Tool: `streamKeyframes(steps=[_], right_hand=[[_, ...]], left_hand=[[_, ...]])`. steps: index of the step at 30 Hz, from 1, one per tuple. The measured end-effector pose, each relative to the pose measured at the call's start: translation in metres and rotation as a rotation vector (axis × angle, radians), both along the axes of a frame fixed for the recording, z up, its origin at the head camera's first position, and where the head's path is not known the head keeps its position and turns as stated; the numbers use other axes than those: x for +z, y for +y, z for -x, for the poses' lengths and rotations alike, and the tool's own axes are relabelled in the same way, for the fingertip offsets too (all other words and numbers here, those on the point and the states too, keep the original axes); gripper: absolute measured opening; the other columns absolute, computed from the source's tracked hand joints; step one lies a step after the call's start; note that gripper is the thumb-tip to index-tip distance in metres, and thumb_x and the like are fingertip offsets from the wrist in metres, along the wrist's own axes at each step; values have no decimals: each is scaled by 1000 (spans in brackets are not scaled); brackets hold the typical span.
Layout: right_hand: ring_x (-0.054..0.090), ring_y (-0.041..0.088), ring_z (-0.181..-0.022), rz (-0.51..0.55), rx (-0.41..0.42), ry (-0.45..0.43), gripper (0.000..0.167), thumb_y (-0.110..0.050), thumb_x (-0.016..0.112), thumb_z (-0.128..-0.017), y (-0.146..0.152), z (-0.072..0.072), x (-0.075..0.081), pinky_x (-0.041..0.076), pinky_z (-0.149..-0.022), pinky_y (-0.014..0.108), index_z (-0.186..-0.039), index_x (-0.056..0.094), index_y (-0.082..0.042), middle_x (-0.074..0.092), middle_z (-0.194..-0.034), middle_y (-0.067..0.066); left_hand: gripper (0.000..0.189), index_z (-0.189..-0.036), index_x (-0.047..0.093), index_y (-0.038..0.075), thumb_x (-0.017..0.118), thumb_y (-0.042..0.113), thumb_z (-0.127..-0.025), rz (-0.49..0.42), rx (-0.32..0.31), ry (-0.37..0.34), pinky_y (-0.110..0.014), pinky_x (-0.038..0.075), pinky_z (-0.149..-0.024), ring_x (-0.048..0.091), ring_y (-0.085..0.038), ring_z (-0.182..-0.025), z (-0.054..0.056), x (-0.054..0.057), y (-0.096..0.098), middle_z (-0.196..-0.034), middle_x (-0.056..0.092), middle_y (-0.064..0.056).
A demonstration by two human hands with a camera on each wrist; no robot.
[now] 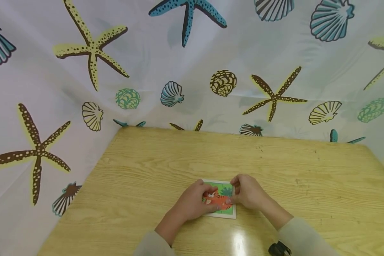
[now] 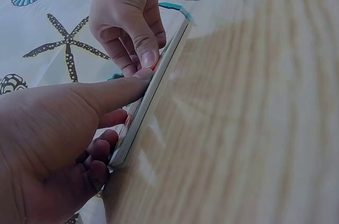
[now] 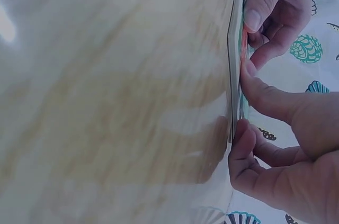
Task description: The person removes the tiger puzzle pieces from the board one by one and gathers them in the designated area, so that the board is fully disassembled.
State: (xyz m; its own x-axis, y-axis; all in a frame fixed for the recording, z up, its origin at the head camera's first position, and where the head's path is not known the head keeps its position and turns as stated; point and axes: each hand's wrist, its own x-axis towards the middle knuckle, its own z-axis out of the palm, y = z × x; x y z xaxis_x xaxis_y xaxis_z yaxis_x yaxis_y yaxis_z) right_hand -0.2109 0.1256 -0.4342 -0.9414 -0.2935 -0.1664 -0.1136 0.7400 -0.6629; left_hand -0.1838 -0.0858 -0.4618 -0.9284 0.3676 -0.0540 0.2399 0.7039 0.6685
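A small picture puzzle (image 1: 225,189) lies on the table in a white frame, showing an orange tiger on green. My left hand (image 1: 194,202) holds its left side, thumb and index finger on the picture and the other fingers curled by the edge. At the right side, my right hand (image 1: 249,192) grips the frame, its thumb on the tiger's rear and its fingers at the upper right corner. Seen edge-on in the left wrist view, the puzzle (image 2: 153,94) sits low on the wood. Both thumbs press its face close together in the right wrist view, and the hands cover parts of the picture.
The wooden table (image 1: 153,156) reaches back to a white cloth (image 1: 192,67) printed with starfish and shells, which also hangs at the left and right. A black object (image 1: 279,249) shows at the bottom edge, beside the right sleeve.
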Motion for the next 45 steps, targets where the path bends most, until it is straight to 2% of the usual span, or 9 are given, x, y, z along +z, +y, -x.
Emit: streamKeyframes(steps=[4,7,16,20,27,32,39,45], right_hand=[[66,19,-91,60,-34,-11,41,-8,88,-74,0,1,0,56,-82,36,-107,66,2,69,-99,9],[67,19,-91,80,-50,-14,38,-8,87,-75,0,2,0,56,-82,36,-106,67,2,70,-98,9],[64,14,-80,145,-130,-18,20,-13,83,-81,1,5,-1,55,-72,30,-93,70,-4,70,-88,5],[63,14,-75,177,-129,-39,14,-12,81,-84,4,8,0,54,-67,27,-89,71,-4,70,-85,5],[62,14,-73,194,-72,-40,14,-14,81,-84,10,12,0,51,-66,28,-86,71,-6,69,-83,5],[61,14,-75,244,-72,-73,16,-11,81,-83,12,14,-2,52,-67,27,-91,71,-3,67,-83,5],[61,14,-75,378,-56,-194,27,-5,74,-88,16,11,-1,60,-72,30,-112,70,5,61,-86,8],[60,13,-77,368,-80,-222,32,-5,70,-90,21,13,-2,58,-71,27,-121,69,2,62,-89,8]], left_hand=[[59,-131,67,14,81,43,-82,0,-2,12,-24,40,-67,43,-11,-75,0,1,0,-91,49,2],[59,-131,67,14,81,43,-82,2,-4,16,-24,40,-68,44,-11,-76,0,1,0,-91,49,2],[59,-131,67,13,81,43,-82,4,-12,17,-24,39,-67,43,-11,-75,-1,1,0,-91,49,1],[59,-131,67,13,81,43,-82,2,-14,19,-24,39,-67,43,-11,-75,-1,2,-1,-91,49,1],[60,-132,66,13,81,44,-82,13,-8,20,-24,39,-69,43,-11,-76,-1,2,-1,-92,49,2],[59,-130,66,12,81,43,-82,3,-13,29,-24,39,-68,43,-11,-76,-1,1,0,-91,49,2],[56,-128,67,13,81,43,-82,4,-6,17,-24,37,-65,40,-11,-72,1,-3,0,-86,47,1],[59,-130,66,15,81,44,-81,16,-5,29,-25,40,-67,43,-11,-74,2,-4,-1,-89,48,2]])
